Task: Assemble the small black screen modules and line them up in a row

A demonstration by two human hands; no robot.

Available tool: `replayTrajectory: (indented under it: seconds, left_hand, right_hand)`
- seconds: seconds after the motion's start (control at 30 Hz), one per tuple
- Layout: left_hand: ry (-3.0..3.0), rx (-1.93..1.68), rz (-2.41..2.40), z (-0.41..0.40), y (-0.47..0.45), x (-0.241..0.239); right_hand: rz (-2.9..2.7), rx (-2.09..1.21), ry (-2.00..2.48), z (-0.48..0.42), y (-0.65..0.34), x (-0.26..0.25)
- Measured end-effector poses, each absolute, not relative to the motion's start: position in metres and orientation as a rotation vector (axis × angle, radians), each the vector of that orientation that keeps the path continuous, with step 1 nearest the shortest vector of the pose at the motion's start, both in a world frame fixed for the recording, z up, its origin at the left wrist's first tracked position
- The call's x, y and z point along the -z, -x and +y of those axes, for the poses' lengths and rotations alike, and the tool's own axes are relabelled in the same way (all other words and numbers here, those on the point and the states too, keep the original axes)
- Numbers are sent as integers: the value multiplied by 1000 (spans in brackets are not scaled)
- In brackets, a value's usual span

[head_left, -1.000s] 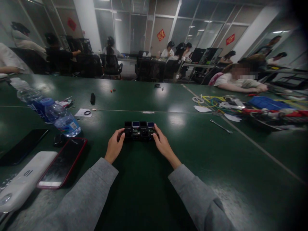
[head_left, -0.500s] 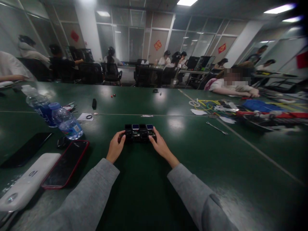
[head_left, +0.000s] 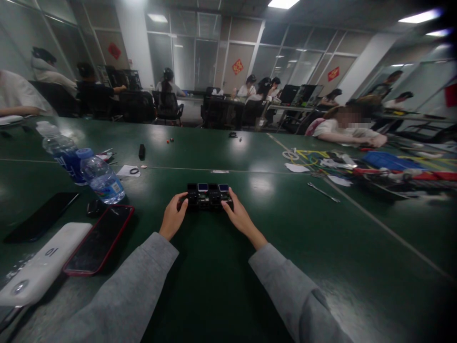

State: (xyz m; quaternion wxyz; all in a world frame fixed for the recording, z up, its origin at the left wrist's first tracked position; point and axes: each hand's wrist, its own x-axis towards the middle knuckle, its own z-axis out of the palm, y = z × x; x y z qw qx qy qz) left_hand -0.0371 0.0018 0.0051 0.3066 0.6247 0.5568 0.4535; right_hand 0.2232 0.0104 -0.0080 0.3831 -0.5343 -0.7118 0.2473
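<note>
In the head view, a row of several small black box-shaped modules point(head_left: 208, 196) sits at the middle of the green table. Two of them show pale, square, screen-like tops. My left hand point(head_left: 173, 216) grips the row's left end, thumb on the near side and fingers curled behind. At the right end, my right hand point(head_left: 240, 215) holds it the same way, with its thumb on the near face. Both hands are closed on the row; the fingertips behind it are partly hidden. What kind of devices these are, I cannot make out.
To the left stand two plastic bottles point(head_left: 100, 177), with a red-edged phone point(head_left: 101, 240), a dark phone point(head_left: 41, 216) and a white power bank point(head_left: 48, 262) nearer. On the right lie a wrench point(head_left: 323, 192) and tangled cables point(head_left: 310, 156). A person point(head_left: 342, 128) leans on the far right edge.
The camera view has turned slightly, so the scene appears shifted a little to the right. Both hands keep their hold on the row of modules, which stays practically in place.
</note>
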Motion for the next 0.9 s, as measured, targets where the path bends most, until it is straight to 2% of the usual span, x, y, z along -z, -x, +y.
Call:
replayTrajectory:
  seconds: [0.37, 0.77, 0.9]
  left_hand:
    - [-1663, -1231, 1469, 4, 37, -1]
    - [-1635, -1194, 1475, 2, 36, -4]
    - [-1657, -1205, 1470, 2, 36, -5]
  right_hand:
    - [-1883, -501, 1340, 11, -223, 10]
    - [-1820, -609, 1390, 8, -222, 5]
    - [-1807, -506, 1318, 9, -221, 4]
